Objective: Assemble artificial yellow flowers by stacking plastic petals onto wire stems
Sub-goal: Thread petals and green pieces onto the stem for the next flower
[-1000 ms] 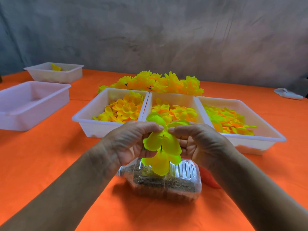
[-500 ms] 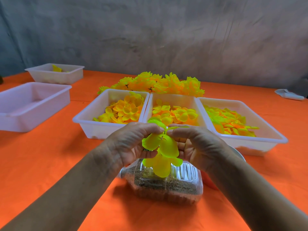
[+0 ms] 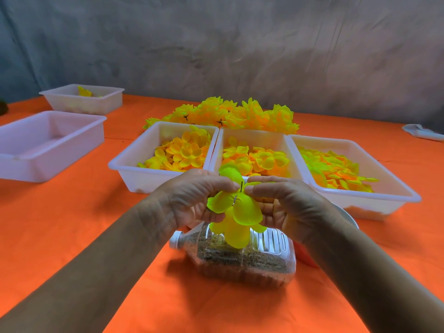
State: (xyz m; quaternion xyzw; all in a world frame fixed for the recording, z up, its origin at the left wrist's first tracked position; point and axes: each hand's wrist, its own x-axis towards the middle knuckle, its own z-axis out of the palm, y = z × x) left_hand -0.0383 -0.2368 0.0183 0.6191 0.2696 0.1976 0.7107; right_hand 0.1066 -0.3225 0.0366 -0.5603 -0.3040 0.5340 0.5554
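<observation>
A yellow-green petal layer (image 3: pixel 236 210) sits on a thin dark wire stem (image 3: pixel 241 186) whose tip pokes up between my fingertips. My left hand (image 3: pixel 192 198) pinches the petals from the left and my right hand (image 3: pixel 286 200) pinches them from the right, both just above a clear plastic bottle (image 3: pixel 240 258) lying on its side with brown grit inside. Lower petals hang over the bottle. Three white trays of loose petals stand behind: left (image 3: pixel 134 162), middle (image 3: pixel 254 135), right (image 3: pixel 394 188).
A heap of finished yellow flowers (image 3: pixel 228 114) lies behind the trays. Two more white trays stand at the left, a near one (image 3: pixel 48 145) and a far one (image 3: pixel 81 99) holding a yellow piece. A pale object (image 3: pixel 422 133) lies far right on the orange cloth.
Both hands have pressed the petal layer slightly lower on the wire, and the dark wire tip now shows above the petals. The view has tilted a little.
</observation>
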